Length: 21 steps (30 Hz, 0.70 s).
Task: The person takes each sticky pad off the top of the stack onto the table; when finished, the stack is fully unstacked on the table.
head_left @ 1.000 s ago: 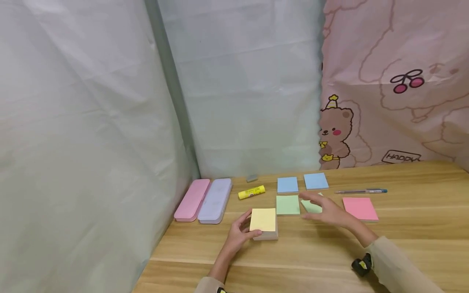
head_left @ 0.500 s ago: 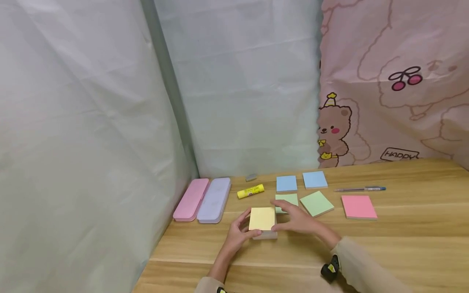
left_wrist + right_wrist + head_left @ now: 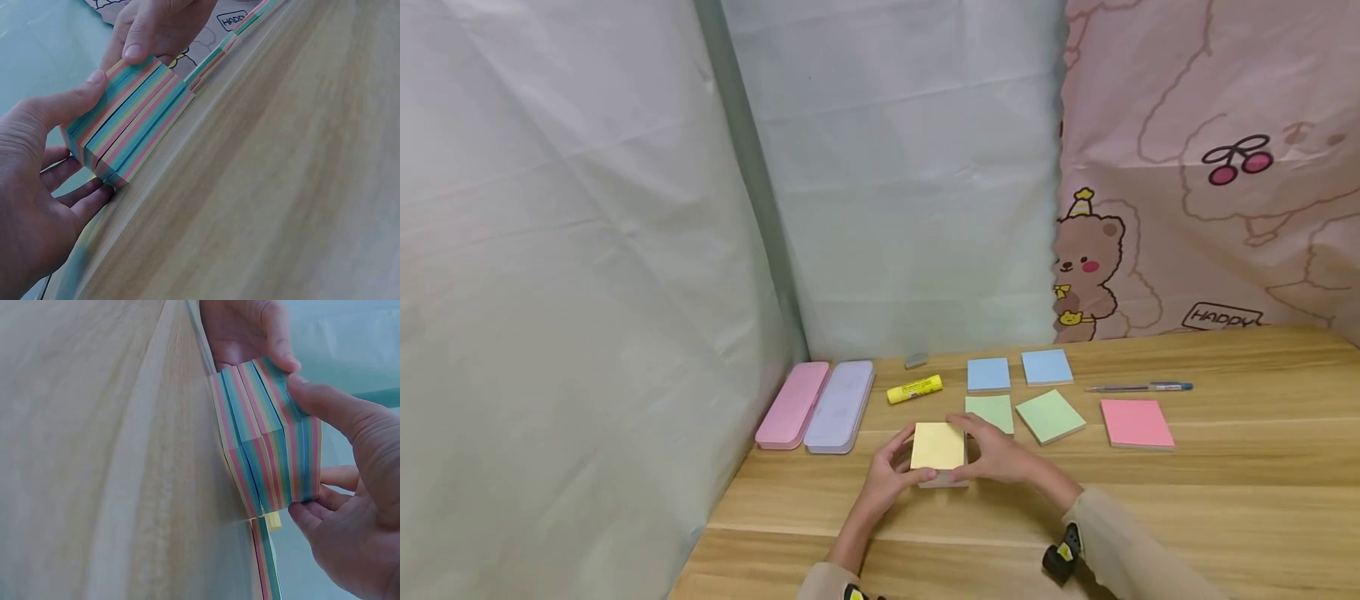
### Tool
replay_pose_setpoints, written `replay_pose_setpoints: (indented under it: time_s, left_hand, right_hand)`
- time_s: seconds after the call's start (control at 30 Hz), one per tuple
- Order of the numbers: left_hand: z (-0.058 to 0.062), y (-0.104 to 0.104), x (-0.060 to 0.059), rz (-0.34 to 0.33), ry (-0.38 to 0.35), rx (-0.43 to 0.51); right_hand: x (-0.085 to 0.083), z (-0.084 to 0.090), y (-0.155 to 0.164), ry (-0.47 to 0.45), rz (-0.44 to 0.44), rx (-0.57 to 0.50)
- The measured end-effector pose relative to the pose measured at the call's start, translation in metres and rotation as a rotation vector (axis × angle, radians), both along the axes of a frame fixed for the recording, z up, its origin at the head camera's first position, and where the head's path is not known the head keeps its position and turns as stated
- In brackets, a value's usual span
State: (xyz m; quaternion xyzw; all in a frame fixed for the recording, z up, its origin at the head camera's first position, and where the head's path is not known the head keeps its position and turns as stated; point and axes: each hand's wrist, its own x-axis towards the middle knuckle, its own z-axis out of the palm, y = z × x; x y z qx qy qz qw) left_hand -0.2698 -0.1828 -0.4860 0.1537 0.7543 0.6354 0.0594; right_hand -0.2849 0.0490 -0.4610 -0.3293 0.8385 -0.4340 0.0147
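Left hand point(image 3: 886, 477) curled round the near-left side of the thick sticky-note block point(image 3: 938, 450), thumb on the yellow top sheet, fingers against the side. Right hand point(image 3: 1000, 457) closed on the opposite side of the same block, thumb reaching over the top edge, fingers tucked along the far flank. Seen from the left wrist view: block point(image 3: 128, 122) banded in blue, pink, green and yellow layers, resting on the wooden worktop point(image 3: 1225, 500), pinched between both thumbs. Confirmed from the right wrist view: same striped stack point(image 3: 265, 434), slightly stepped where layers have slid.

Laid out beyond the block: two blue pads point(image 3: 988, 374) side by side at the back, a green pad point(image 3: 990, 412) just behind the right hand, a second green pad point(image 3: 1049, 415) turned askew, a pink pad point(image 3: 1136, 423) well to the right. Judged from this layout: blue, green and pink portions already split off and set down; the main block apparently not yet fully divided, yellow layer uppermost and many coloured bands left beneath.

Also on the worktop: yellow glue stick point(image 3: 914, 389), small grey eraser point(image 3: 915, 361), pen point(image 3: 1138, 387), pink pencil case point(image 3: 792, 405) touching a lilac pencil case point(image 3: 840, 407) by the curtain.
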Motion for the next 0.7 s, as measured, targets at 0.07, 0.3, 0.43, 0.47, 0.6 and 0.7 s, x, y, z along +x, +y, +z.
replay_pose_setpoints:
  time_s: [0.07, 0.3, 0.43, 0.47, 0.6, 0.7]
  left_hand:
    - [0.0, 0.0, -0.001, 0.0, 0.01, -0.01]
    - [-0.001, 0.001, -0.002, -0.006, 0.034, -0.037]
    - [-0.001, 0.002, -0.003, -0.002, 0.041, -0.043]
    - [-0.001, 0.002, -0.003, -0.002, 0.048, -0.045]
    - [0.0, 0.002, -0.002, 0.003, 0.054, -0.049]
    - [0.0, 0.002, -0.003, 0.012, 0.043, -0.048]
  right_hand:
    - [-0.001, 0.0, 0.0, 0.004, -0.008, 0.002]
    - [-0.003, -0.001, 0.004, 0.023, -0.04, 0.016]
    - [-0.004, 0.001, 0.011, 0.033, -0.065, 0.015]
    - [-0.004, 0.002, 0.014, 0.039, -0.076, 0.019]
    - [-0.006, 0.003, 0.026, 0.052, -0.1, 0.037]
    - [-0.008, 0.004, 0.037, 0.037, -0.107, 0.038]
